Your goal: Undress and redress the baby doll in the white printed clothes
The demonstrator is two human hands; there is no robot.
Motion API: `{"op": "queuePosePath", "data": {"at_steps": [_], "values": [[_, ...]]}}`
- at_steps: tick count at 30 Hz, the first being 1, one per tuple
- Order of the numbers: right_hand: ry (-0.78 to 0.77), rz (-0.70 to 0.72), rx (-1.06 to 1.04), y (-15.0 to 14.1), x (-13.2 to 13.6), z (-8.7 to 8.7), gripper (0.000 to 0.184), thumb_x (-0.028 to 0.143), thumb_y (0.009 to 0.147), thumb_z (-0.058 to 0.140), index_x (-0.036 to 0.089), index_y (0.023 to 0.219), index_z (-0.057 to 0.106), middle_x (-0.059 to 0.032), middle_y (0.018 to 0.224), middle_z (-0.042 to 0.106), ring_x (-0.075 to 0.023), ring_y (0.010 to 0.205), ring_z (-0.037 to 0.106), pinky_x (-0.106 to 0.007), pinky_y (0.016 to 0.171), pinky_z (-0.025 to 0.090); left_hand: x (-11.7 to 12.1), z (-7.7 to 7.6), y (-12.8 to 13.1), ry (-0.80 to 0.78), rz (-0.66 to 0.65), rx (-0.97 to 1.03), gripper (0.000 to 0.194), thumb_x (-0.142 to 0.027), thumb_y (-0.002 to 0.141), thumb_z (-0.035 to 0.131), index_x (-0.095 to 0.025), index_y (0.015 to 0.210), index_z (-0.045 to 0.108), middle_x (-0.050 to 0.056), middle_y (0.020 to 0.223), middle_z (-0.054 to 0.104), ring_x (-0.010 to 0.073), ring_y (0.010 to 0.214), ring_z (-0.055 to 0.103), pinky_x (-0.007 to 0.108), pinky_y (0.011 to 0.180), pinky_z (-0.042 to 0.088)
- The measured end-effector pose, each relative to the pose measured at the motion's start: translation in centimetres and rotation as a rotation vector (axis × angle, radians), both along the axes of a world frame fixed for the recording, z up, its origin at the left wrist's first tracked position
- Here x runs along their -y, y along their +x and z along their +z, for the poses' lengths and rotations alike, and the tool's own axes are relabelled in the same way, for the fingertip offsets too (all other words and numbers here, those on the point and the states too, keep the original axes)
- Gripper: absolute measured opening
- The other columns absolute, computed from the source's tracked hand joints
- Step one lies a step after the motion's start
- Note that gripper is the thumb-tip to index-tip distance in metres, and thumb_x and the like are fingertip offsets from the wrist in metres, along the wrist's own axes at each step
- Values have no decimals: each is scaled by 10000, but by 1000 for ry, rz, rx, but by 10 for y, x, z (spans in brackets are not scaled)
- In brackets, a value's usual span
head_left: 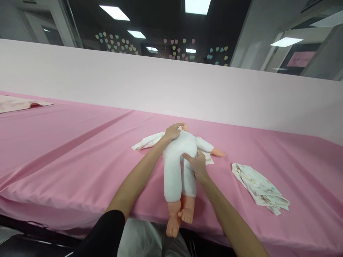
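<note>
Holding on to the baby doll (180, 144) at the top of its leg is my right hand (198, 165), with the thumb on the front and the fingers tucked behind. My left hand (173, 132) is up by its neck and hides most of its head, so I cannot tell if those fingers are squeezing. The doll lies in front of me, feet (173, 224) my way, at the near edge of the bed.

Under it is a white baby shirt (148, 141) with a little print. One sleeve sticks out on the left, and my left arm (142, 175) crosses near it. On the right lies a crumpled baby garment (258, 185) with small pictures, well apart from the doll. Far left is a pale, flat cloth (21, 103).

The doll's body looks soft, white and puffy. Its feet and the one hand (217, 152) I see are peach and smooth, like plastic.

Everything lies on a pink sheet (93, 142) with long creases. Behind it is a plain white wall (171, 85), then dark glass (155, 21) with heart stickers (179, 50) and bright square lights (197, 6).
</note>
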State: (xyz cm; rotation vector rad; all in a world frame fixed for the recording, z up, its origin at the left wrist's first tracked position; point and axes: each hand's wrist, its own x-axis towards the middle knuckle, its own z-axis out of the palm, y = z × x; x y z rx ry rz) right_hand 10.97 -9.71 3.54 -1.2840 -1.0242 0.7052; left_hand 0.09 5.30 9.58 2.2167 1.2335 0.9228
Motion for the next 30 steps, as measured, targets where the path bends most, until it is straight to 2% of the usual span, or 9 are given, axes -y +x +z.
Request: {"op": "queuePosePath", "data": {"at_steps": [3,5,9,14,19,22,25,28,30], "values": [[-12,-13,-34,3,0,3,368,321,593,731,188,918,623,-79,973,683,-244,872,640,-341,756,527,24,15,5,-1,-65,-125,625,-127,763,435,-261,1372,394,-13,1399,447,187,1238,465,301,1040,358],[-15,-18,-57,4,1,5,391,309,590,731,192,946,622,-72,983,682,-239,875,641,-337,757,527,42,27,5,-18,-153,-210,655,-205,780,468,-259,1415,316,11,1429,406,213,1245,453,305,1011,381],[-47,-28,-23,6,1,8,470,341,583,738,191,1011,614,-40,946,685,-224,857,634,-337,739,512,75,46,2,-19,-199,-412,534,-345,803,490,-262,1328,453,45,1337,512,257,1191,489,322,942,415],[-85,-96,73,10,-3,6,460,370,550,753,180,953,636,-36,898,681,-223,832,613,-324,704,489,98,54,10,110,-259,-512,413,-281,833,452,-275,1238,529,38,1174,622,230,1037,579,301,824,447],[-49,-30,66,2,-3,2,555,401,595,724,180,1083,581,-57,1046,648,-225,941,590,-337,804,469,87,36,31,346,109,-518,343,-248,880,387,-170,1162,566,133,1035,640,260,973,591,335,773,443],[-4,19,58,-5,-2,0,392,396,699,614,193,1032,573,-35,1059,626,-200,959,565,-322,839,443,75,16,43,426,4,-563,340,-244,865,397,-123,1108,601,161,978,647,282,1000,566,358,786,437],[-1,24,49,-4,-4,-4,275,337,735,511,201,970,554,-11,941,616,-177,872,547,-293,772,434,64,-1,48,397,-104,-596,331,-305,846,422,-153,1001,672,139,984,667,275,1027,544,408,889,397],[-26,0,13,3,-10,-11,222,279,725,412,198,882,546,-1,833,592,-164,778,521,-272,694,412,54,-12,44,337,-158,-583,353,-379,853,401,-219,943,703,100,1156,627,276,1160,471,478,1001,301],[-25,-40,45,9,-14,-15,175,254,711,375,194,785,522,1,776,573,-158,744,504,-266,677,396,48,-16,43,293,-186,-615,382,-404,860,373,-245,986,697,86,1343,498,306,1286,347,555,1046,199]]}}
